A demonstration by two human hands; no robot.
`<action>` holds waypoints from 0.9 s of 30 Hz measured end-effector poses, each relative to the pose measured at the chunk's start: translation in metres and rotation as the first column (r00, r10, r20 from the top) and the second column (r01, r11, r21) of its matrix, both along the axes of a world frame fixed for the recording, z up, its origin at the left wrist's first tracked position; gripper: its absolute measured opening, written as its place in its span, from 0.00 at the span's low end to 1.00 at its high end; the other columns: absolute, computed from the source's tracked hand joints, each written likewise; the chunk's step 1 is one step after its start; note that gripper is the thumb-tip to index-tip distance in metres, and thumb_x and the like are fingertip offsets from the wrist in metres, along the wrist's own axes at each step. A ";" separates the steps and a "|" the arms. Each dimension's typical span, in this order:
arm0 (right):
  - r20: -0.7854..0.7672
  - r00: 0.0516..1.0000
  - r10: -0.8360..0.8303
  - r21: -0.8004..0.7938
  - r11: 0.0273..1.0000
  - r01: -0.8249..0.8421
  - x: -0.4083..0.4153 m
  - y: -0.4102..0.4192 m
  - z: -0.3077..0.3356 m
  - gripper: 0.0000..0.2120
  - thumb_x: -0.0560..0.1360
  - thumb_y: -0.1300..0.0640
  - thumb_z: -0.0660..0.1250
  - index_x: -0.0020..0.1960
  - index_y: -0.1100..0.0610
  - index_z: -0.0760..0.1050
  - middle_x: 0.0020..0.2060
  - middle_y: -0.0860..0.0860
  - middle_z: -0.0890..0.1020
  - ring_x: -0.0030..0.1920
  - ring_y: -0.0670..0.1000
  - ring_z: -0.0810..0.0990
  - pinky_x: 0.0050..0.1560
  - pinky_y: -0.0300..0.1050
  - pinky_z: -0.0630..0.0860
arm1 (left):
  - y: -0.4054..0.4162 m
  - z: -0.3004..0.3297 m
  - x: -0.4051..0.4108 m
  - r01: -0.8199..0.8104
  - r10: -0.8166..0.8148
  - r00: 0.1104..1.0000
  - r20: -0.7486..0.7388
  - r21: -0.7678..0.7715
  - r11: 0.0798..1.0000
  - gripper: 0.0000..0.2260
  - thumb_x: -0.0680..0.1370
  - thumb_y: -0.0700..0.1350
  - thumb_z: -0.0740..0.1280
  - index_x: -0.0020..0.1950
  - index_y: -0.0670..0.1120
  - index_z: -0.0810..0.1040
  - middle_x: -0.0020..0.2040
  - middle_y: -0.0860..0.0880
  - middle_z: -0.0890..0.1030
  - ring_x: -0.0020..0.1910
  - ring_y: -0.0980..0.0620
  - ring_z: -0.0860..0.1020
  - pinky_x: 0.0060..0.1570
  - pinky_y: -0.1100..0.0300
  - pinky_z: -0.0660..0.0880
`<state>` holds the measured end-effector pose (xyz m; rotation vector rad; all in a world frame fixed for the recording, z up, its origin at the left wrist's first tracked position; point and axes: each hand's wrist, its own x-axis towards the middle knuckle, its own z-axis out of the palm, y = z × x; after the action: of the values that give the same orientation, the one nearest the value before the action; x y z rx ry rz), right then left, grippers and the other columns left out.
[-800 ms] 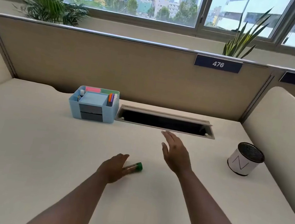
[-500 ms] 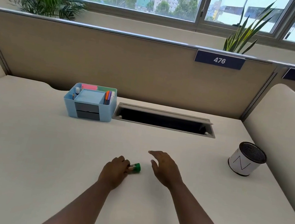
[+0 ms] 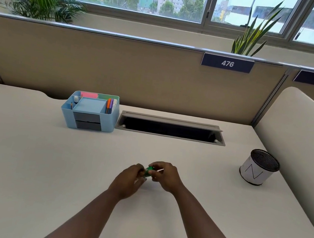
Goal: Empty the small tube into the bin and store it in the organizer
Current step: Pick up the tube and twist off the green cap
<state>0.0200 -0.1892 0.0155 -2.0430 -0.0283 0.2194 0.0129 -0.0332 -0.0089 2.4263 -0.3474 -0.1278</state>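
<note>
We are holding the small tube (image 3: 147,172) between our 2 hands above the desk (image 3: 45,163): left hand (image 3: 127,181) gripping its body, right hand (image 3: 165,177) pinching the green cap, axis running left-right.

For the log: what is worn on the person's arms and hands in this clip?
Nothing shows on them. The left hand and right hand are bare, without gloves, and no rings, watch or bands can be seen. Both forearms are uncovered down to the frame's bottom edge; no sleeve is visible.
</note>
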 end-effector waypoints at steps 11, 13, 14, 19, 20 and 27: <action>-0.070 0.996 0.048 0.164 0.986 -0.036 0.001 0.003 0.004 0.09 0.73 0.65 0.65 0.53 0.66 0.77 0.43 0.57 0.79 0.37 0.46 0.78 0.37 0.32 0.80 | -0.006 0.008 0.000 0.050 -0.052 0.998 0.029 0.087 0.995 0.07 0.79 0.49 0.58 0.44 0.48 0.64 0.46 0.41 0.80 0.43 0.44 0.75 0.38 0.58 0.64; -0.076 0.995 0.057 0.169 0.985 -0.043 0.000 0.002 0.004 0.09 0.74 0.65 0.65 0.53 0.66 0.77 0.43 0.57 0.80 0.38 0.49 0.79 0.39 0.34 0.80 | -0.007 0.009 0.000 0.050 -0.054 0.998 0.040 0.088 0.995 0.08 0.79 0.50 0.58 0.43 0.48 0.64 0.45 0.40 0.81 0.44 0.43 0.76 0.37 0.58 0.64; -0.075 0.995 0.060 0.168 0.985 -0.046 -0.001 0.001 0.004 0.09 0.74 0.65 0.65 0.53 0.66 0.77 0.43 0.57 0.80 0.40 0.51 0.79 0.41 0.35 0.80 | -0.008 0.009 0.000 0.048 -0.052 0.998 0.045 0.087 0.995 0.08 0.79 0.50 0.58 0.43 0.48 0.64 0.44 0.40 0.81 0.43 0.43 0.77 0.37 0.58 0.64; -0.070 0.995 0.073 0.186 0.981 -0.059 -0.002 -0.007 0.007 0.10 0.73 0.65 0.65 0.53 0.67 0.77 0.44 0.58 0.80 0.43 0.53 0.79 0.44 0.38 0.80 | -0.007 0.011 -0.001 0.023 -0.029 0.997 0.072 0.074 0.997 0.11 0.78 0.53 0.60 0.40 0.48 0.65 0.39 0.41 0.80 0.39 0.43 0.76 0.35 0.58 0.63; -0.069 0.994 0.081 0.184 0.981 -0.067 -0.003 -0.008 0.009 0.09 0.73 0.65 0.66 0.53 0.66 0.77 0.44 0.58 0.80 0.44 0.53 0.79 0.43 0.37 0.80 | -0.007 0.011 -0.001 0.028 -0.031 0.998 0.060 0.051 0.998 0.12 0.78 0.53 0.61 0.40 0.48 0.65 0.36 0.43 0.79 0.37 0.44 0.75 0.34 0.58 0.63; -0.111 0.993 -0.039 0.296 0.953 0.070 -0.006 -0.018 0.011 0.08 0.70 0.66 0.68 0.49 0.60 0.76 0.41 0.55 0.80 0.41 0.51 0.80 0.40 0.43 0.83 | -0.007 0.006 0.000 0.014 -0.023 0.997 -0.077 -0.121 0.993 0.09 0.76 0.48 0.65 0.45 0.46 0.67 0.36 0.54 0.73 0.33 0.56 0.69 0.34 0.64 0.65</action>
<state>0.0143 -0.2074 0.0268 -1.7250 0.0565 0.2693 0.0124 -0.0405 -0.0026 2.2920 -0.3322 -0.2041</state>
